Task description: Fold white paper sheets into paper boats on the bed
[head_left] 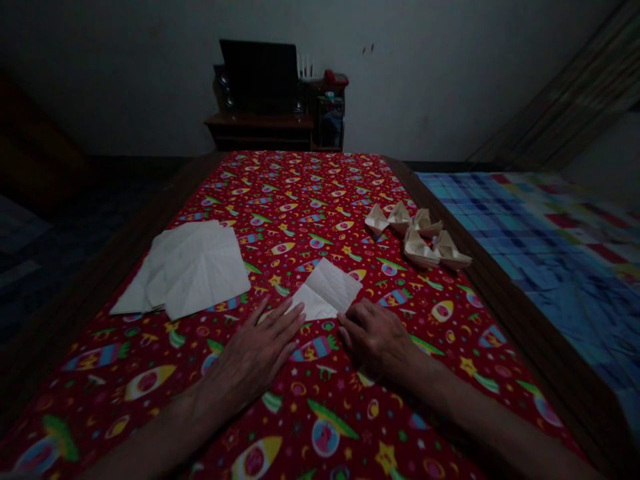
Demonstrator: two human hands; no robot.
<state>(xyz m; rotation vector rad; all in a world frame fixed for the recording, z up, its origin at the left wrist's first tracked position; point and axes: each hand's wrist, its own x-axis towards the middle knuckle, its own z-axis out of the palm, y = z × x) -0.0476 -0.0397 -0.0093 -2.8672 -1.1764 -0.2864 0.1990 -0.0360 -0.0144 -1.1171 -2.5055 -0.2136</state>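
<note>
A partly folded sheet of pale paper (327, 283) lies on the red patterned cloth between my hands, creases showing across it. My left hand (267, 340) rests flat on its left end, fingers stretched out. At the lower right corner, my right hand (373, 333) has its fingers curled together against the paper's edge. To the left is a fanned stack of creased pale sheets (200, 267). Several folded paper boats (423, 247) stand grouped at the right side of the cloth.
The red cloth (300, 187) covers a long table with a dark wooden border (540, 347). Beyond its far end are a black monitor (260, 77) and speakers on a brown desk (260, 127). Blue checked bedding (480, 233) lies at the right.
</note>
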